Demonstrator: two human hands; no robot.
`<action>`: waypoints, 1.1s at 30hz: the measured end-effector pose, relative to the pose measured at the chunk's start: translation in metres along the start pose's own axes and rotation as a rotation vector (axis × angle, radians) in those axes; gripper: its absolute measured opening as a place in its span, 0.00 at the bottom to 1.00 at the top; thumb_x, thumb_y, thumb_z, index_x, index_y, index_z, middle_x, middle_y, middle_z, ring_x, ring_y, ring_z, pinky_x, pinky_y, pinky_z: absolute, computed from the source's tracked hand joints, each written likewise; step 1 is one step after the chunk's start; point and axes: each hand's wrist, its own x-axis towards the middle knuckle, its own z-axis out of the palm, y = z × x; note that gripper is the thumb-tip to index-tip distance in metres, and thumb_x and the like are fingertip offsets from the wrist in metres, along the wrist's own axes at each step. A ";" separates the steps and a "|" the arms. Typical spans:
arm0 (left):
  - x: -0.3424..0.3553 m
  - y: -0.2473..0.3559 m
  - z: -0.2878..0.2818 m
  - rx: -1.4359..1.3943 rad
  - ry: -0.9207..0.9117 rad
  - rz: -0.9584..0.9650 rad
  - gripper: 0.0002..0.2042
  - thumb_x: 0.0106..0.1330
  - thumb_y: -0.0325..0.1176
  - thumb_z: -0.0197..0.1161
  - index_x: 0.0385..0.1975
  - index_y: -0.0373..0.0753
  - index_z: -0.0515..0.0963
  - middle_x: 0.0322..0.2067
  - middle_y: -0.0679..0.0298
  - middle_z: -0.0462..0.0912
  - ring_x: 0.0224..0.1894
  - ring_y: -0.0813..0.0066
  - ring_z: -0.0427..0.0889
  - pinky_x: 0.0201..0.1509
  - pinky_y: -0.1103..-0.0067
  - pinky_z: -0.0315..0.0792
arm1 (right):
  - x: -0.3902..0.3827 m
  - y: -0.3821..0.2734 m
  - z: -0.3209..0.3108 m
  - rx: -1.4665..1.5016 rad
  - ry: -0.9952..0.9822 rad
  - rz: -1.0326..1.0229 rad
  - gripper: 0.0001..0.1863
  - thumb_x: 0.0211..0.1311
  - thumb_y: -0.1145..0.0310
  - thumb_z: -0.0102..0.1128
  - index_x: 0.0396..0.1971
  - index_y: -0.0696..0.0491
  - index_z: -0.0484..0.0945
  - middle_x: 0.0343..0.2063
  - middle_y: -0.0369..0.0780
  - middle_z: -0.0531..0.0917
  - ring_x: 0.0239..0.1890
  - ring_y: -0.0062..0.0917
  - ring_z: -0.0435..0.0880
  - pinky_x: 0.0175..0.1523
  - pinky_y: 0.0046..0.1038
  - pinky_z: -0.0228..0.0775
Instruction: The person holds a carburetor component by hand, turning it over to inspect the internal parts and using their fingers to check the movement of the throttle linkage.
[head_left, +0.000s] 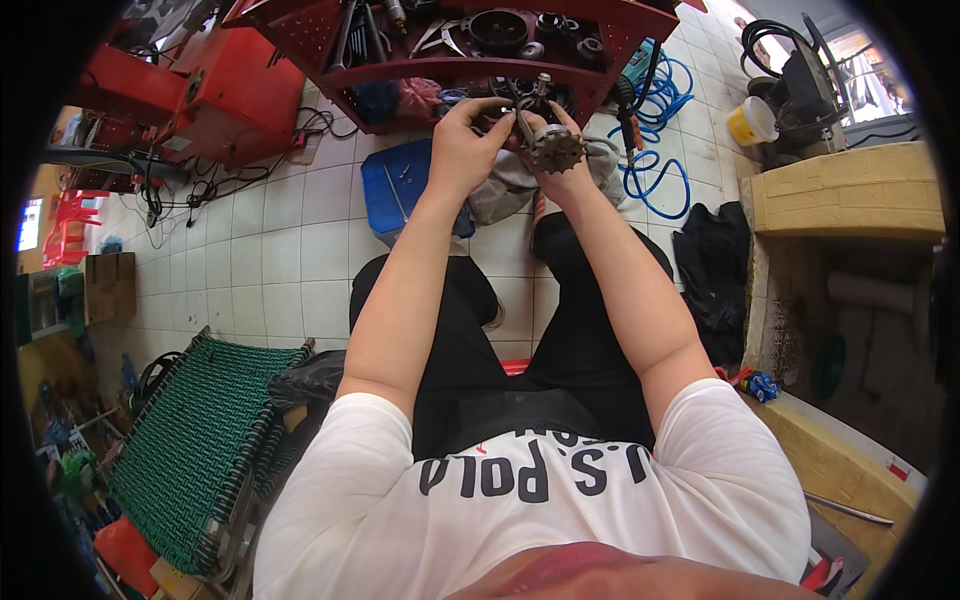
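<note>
In my right hand is a dark metal part with a toothed sprocket at its near end and a thin shaft standing up from it. The fingers wrap round the part from behind and below. My left hand comes in from the left, its thumb and fingertips pinched together beside the part. A small bright piece shows at those fingertips, too small to name. Below the hands lies a grey cloth. Left of it sits a blue case, with a thin metal rod and a few small metal pieces on top.
A red tool cart with tools and round metal parts stands just beyond my hands. Blue hose coils on the tiled floor to the right. Further right are a yellow-white bucket and a tan bench. A green woven lounger stands left.
</note>
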 end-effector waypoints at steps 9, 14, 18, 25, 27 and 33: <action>0.000 0.006 0.004 0.030 0.007 0.099 0.13 0.65 0.27 0.71 0.49 0.39 0.87 0.32 0.69 0.85 0.31 0.85 0.77 0.37 0.83 0.72 | 0.006 0.004 -0.011 -0.136 -0.060 -0.050 0.15 0.71 0.71 0.63 0.53 0.60 0.74 0.42 0.40 0.85 0.36 0.23 0.86 0.43 0.24 0.84; 0.000 0.004 0.002 0.078 0.044 0.021 0.11 0.67 0.29 0.70 0.48 0.35 0.86 0.34 0.66 0.87 0.33 0.84 0.80 0.39 0.83 0.74 | 0.009 0.010 -0.010 -0.170 -0.030 -0.068 0.16 0.70 0.71 0.65 0.53 0.59 0.74 0.40 0.39 0.85 0.34 0.23 0.86 0.40 0.24 0.84; 0.001 0.003 0.000 -0.096 -0.025 -0.133 0.12 0.70 0.33 0.70 0.47 0.30 0.85 0.36 0.62 0.89 0.35 0.81 0.86 0.39 0.82 0.78 | 0.013 0.017 -0.014 -0.182 -0.037 -0.126 0.16 0.69 0.71 0.65 0.52 0.59 0.74 0.39 0.39 0.84 0.33 0.23 0.86 0.39 0.24 0.84; 0.000 0.007 0.003 -0.128 -0.025 -0.109 0.12 0.71 0.32 0.69 0.46 0.29 0.85 0.38 0.59 0.90 0.36 0.78 0.88 0.39 0.80 0.80 | 0.016 0.020 -0.019 -0.207 -0.068 -0.164 0.13 0.69 0.72 0.65 0.48 0.59 0.76 0.38 0.38 0.83 0.32 0.22 0.85 0.38 0.25 0.84; 0.001 0.003 0.003 -0.171 -0.020 -0.090 0.12 0.71 0.31 0.69 0.46 0.28 0.85 0.38 0.59 0.90 0.36 0.77 0.88 0.40 0.80 0.80 | 0.015 0.019 -0.016 -0.209 -0.055 -0.155 0.13 0.69 0.72 0.65 0.49 0.58 0.76 0.38 0.37 0.83 0.32 0.22 0.85 0.38 0.25 0.84; -0.002 0.011 0.002 -0.023 0.007 -0.011 0.11 0.70 0.30 0.69 0.45 0.30 0.86 0.38 0.58 0.90 0.38 0.76 0.88 0.44 0.79 0.80 | 0.008 0.014 -0.011 -0.246 -0.059 -0.157 0.14 0.69 0.72 0.65 0.50 0.58 0.76 0.38 0.37 0.83 0.32 0.23 0.85 0.39 0.25 0.84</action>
